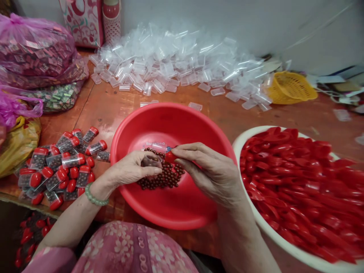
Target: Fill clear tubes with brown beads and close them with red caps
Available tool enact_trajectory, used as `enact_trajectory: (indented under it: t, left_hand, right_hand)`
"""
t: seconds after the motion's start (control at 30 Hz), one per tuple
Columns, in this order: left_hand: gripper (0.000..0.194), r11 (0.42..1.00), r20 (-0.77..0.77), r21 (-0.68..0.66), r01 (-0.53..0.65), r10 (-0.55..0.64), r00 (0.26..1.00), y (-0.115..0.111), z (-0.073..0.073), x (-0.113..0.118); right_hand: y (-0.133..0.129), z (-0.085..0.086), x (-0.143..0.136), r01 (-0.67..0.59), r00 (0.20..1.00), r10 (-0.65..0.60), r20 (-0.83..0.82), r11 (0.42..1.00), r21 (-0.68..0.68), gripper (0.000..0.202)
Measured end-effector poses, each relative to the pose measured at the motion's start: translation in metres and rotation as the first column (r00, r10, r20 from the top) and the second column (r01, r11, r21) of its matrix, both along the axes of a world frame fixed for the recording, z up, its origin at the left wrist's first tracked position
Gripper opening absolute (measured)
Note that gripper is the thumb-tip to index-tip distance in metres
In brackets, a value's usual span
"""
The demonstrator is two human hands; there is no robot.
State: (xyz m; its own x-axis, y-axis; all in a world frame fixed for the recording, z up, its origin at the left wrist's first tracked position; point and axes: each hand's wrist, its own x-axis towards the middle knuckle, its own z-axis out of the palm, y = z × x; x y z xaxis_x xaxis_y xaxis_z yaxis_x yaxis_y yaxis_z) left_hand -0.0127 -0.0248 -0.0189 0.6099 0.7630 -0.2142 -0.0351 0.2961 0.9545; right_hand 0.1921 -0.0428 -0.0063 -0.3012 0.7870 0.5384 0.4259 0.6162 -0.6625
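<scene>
Over a red plastic basin (196, 113), my left hand (129, 167) closes round a small clear container (152, 162) with its open end up and some brown inside. My right hand (209, 168) pinches a small red plastic piece (170, 156), apart from the container by a short gap. Its lower part is hidden by my fingers, so I cannot tell if it is a cap or a scoop. Below both hands, brown beads (163, 182) lie in a heap on the basin floor.
Left are bead-filled containers with red caps (65, 163) and tied plastic bags (36, 57). Loose clear containers (170, 68) are piled along the wall, near a yellow basket (292, 89). Right, a white tub (247, 132) holds red plastic pieces (295, 189).
</scene>
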Motion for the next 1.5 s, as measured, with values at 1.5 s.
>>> enact_trajectory:
  t: [1.5]
  left_hand:
    - [0.024,0.968,-0.019,-0.194,0.159,-0.166,0.986,0.007,-0.001,0.002]
  right_hand:
    - [0.006,-0.006,-0.024,-0.056,0.988,0.019,-0.151,0.969,-0.242,0.016]
